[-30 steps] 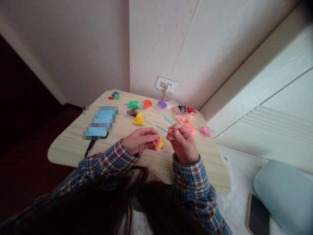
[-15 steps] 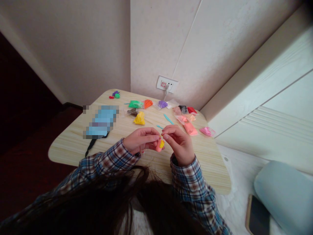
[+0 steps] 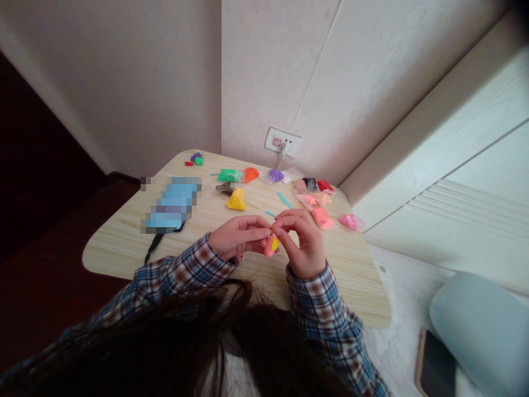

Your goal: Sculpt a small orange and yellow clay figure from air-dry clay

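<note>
Between the fingers of my left hand (image 3: 242, 237) is a small coral-pink clay piece (image 3: 269, 246) with a yellow patch on its side. My right hand (image 3: 301, 240) is pinched at the top of that piece, thumb and forefinger meeting the left fingertips. Whatever tiny bit lies in the right pinch is mostly covered by the fingers. Just beyond the hands, two blue modelling tools, a wider one (image 3: 285, 200) and a thin one (image 3: 270, 214), lie on the wooden table (image 3: 198, 259).
Bags of coloured clay, among them yellow (image 3: 236, 199), green (image 3: 230, 175), purple (image 3: 276, 175) and coral (image 3: 322, 217), lie across the table's far half. A blurred phone-like screen (image 3: 173, 204) is at left, near small clay shapes (image 3: 198, 161). A wall socket (image 3: 283, 141) holds a plug.
My right hand has come left and in, from beside the blue tools to the top of the clay piece. The left hand has barely moved and keeps its hold.
</note>
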The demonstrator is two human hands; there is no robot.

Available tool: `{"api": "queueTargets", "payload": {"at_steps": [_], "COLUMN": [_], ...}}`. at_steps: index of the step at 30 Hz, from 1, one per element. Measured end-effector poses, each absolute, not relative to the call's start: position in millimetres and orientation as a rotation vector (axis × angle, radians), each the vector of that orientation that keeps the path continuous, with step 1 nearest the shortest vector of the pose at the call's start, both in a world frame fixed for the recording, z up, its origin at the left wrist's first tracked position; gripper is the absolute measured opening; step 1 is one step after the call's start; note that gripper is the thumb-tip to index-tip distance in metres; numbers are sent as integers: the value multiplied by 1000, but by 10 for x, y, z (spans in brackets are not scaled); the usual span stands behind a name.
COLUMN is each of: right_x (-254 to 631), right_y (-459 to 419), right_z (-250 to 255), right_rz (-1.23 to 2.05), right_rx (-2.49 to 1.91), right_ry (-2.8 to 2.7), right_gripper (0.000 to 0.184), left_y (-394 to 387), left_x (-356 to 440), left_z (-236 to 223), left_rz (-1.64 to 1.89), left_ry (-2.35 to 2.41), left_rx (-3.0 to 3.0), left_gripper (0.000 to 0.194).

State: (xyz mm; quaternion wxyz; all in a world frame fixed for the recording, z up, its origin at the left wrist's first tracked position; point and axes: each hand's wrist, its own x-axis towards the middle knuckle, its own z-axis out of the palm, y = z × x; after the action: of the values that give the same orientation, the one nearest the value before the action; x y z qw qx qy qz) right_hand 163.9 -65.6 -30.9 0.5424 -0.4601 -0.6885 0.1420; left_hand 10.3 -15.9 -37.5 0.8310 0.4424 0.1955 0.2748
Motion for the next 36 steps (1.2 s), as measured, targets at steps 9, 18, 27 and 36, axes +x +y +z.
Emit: {"api": "queueTargets", "payload": {"at_steps": [9, 18, 27, 36], "right_x": [1628, 1613, 1622, 1712], "right_y": [-667, -668, -664, -608], "right_z": [-295, -298, -313, -393], "right_rz": [185, 152, 264, 807], "right_rx": [-1089, -1077, -1059, -883], "right_ry": [-1690, -1735, -1629, -1281], "right_gripper": [5, 8, 7, 12], "left_y": [-154, -144, -153, -159], "left_x": [114, 110, 119, 101], "left_z": [-380, -394, -393, -374], "left_rz": [589, 590, 581, 585], "left_ry": [413, 336, 347, 416], "left_rx": [946, 969, 945, 919], "left_gripper": [27, 22, 24, 29]}}
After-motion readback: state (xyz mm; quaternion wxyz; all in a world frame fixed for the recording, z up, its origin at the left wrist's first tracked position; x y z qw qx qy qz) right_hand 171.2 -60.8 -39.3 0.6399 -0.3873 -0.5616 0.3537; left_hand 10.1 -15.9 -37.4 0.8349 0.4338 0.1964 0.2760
